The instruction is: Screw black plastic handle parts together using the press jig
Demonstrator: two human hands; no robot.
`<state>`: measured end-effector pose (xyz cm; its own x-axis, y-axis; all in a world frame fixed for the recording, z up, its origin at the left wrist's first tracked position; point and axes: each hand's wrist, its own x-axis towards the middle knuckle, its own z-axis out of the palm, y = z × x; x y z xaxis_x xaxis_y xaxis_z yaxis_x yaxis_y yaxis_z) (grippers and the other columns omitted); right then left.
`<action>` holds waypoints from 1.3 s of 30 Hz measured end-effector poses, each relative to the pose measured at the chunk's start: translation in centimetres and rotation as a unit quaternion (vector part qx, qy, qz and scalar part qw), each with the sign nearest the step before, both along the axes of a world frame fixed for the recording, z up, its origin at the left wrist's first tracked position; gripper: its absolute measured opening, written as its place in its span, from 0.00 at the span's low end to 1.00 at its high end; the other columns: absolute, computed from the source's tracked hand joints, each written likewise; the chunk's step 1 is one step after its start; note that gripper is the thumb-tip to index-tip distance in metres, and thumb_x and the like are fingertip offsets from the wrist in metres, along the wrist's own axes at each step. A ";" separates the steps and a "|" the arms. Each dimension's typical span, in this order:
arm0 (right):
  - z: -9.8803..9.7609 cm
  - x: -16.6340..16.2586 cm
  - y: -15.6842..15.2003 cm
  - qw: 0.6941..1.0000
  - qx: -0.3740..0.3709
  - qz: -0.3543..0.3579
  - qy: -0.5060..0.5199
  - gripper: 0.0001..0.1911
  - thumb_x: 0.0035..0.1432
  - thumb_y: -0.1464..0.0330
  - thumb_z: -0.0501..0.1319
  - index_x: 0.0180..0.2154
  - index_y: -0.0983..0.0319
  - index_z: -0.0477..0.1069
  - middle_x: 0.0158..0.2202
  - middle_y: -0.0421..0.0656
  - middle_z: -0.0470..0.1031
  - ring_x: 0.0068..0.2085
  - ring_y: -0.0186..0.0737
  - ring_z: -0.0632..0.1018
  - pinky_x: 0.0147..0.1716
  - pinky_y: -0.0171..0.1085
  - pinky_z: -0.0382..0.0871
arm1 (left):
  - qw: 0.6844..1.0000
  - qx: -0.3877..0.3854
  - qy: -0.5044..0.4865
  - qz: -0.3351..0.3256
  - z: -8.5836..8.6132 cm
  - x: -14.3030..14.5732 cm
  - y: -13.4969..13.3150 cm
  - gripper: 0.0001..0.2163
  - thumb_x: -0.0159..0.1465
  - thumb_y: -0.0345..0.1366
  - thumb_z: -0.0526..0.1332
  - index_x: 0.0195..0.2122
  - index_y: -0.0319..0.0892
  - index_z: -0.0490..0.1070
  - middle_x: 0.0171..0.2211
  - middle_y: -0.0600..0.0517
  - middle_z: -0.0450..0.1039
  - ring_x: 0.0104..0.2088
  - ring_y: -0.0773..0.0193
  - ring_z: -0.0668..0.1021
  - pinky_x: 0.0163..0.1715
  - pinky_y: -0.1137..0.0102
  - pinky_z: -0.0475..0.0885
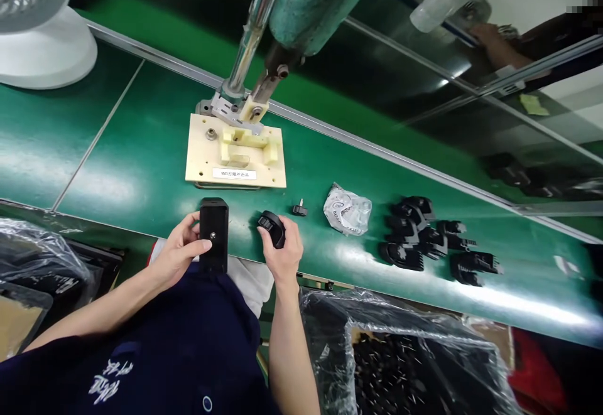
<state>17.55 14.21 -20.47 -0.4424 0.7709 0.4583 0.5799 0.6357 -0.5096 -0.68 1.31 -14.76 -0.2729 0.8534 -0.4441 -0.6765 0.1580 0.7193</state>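
Note:
My left hand grips a long black rectangular plastic housing, which has a small metal screw or insert on its face. In my right hand is a rounded black plastic part, held just above the front of the green bench. Behind both hands lies a cream fixture plate with raised blocks and a printed label. A small black piece with a metal pin rests on the bench to the right of my right hand.
A crumpled plastic bag and several black molded parts lie to the right. A green machine arm hangs over the fixture. Plastic-lined bins stand below the bench edge. A white fan base occupies the far left; a co-worker's arm shows across.

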 end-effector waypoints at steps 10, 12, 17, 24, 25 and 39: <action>-0.2 0.0 0.0 1.000 0.019 0.012 0.008 0.19 0.57 0.62 0.62 0.48 0.63 0.65 0.42 0.50 0.73 0.43 0.45 0.75 0.42 0.44 0.72 | 0.999 0.029 -0.012 0.006 -0.1 0.4 -0.2 0.22 0.48 0.33 0.67 0.46 0.43 0.68 0.35 0.49 0.76 0.35 0.59 0.77 0.33 0.68 0.70; -0.3 0.0 0.2 0.999 0.027 0.019 0.012 0.19 0.57 0.63 0.62 0.48 0.63 0.65 0.42 0.51 0.73 0.43 0.46 0.75 0.42 0.44 0.72 | 0.999 0.038 -0.008 0.008 0.2 0.4 -0.4 0.20 0.48 0.33 0.67 0.44 0.44 0.69 0.39 0.47 0.76 0.39 0.56 0.78 0.37 0.66 0.71; -0.3 -0.3 0.9 0.998 0.034 0.046 0.020 0.20 0.58 0.63 0.62 0.49 0.64 0.65 0.42 0.52 0.73 0.43 0.47 0.75 0.42 0.45 0.73 | 0.999 0.041 0.018 0.019 0.4 0.3 -0.9 0.20 0.50 0.35 0.68 0.46 0.44 0.70 0.45 0.45 0.75 0.47 0.51 0.76 0.45 0.61 0.71; -0.3 -0.9 1.8 0.997 0.045 0.059 0.016 0.20 0.58 0.63 0.62 0.50 0.63 0.64 0.41 0.51 0.73 0.42 0.46 0.75 0.41 0.44 0.73 | 0.995 0.039 0.086 -0.045 -1.0 1.1 0.4 0.23 0.52 0.35 0.69 0.49 0.42 0.67 0.39 0.46 0.76 0.37 0.58 0.78 0.37 0.67 0.72; -0.2 -1.0 1.8 0.997 0.051 0.058 0.017 0.20 0.58 0.64 0.62 0.50 0.63 0.64 0.41 0.50 0.73 0.42 0.45 0.75 0.41 0.43 0.73 | 0.993 0.046 0.093 -0.052 -1.2 1.4 0.7 0.23 0.53 0.35 0.69 0.50 0.42 0.67 0.40 0.46 0.76 0.38 0.58 0.78 0.37 0.67 0.72; 2.5 -0.2 0.0 0.998 0.037 0.001 0.047 0.28 0.58 0.67 0.60 0.59 0.64 0.57 0.50 0.55 0.68 0.51 0.52 0.71 0.45 0.51 0.73 | 0.975 0.101 0.200 0.000 -1.0 3.3 1.3 0.23 0.56 0.28 0.66 0.53 0.44 0.65 0.53 0.42 0.71 0.55 0.51 0.73 0.48 0.64 0.74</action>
